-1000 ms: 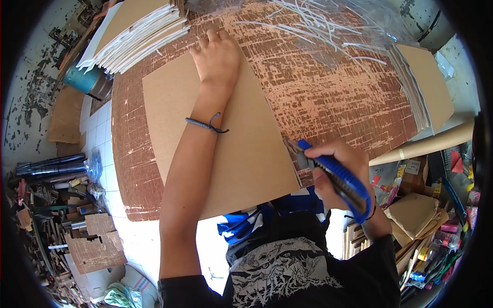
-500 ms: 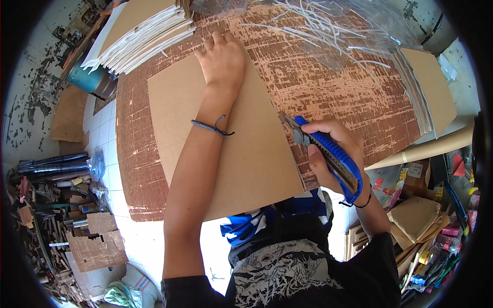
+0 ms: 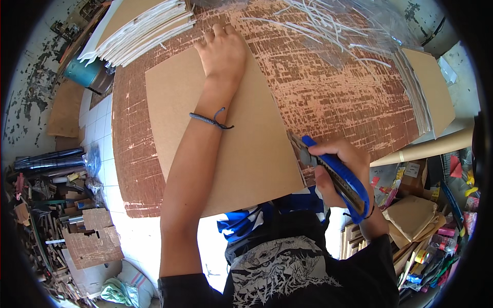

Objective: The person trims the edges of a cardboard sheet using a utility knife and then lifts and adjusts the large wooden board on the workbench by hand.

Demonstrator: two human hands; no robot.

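Note:
A large brown cardboard sheet [image 3: 251, 154] lies at the near side of the scored wooden table. My left hand [image 3: 223, 54] presses on its far end, fingers apart and a little bent, with the forearm stretched across the board. In my right hand [image 3: 358, 156] is a blue utility knife [image 3: 349, 183], gripped with the fingers wrapped round its body. The knife's blade end is at the sheet's right edge, in the nearer half. Whether the tip touches the board or the table, I cannot tell.
A stack of cardboard sheets with white edges [image 3: 146, 38] stands at the far left. Thin white strips [image 3: 328, 25] and clear plastic lie at the far right. More boards [image 3: 429, 92] lean at the table's right edge. Wood scraps [image 3: 46, 220] fill the floor on the left.
My right hand and the knife have moved nearer to me along the sheet's right edge. The left hand still presses on the sheet; the whole view has shifted slightly.

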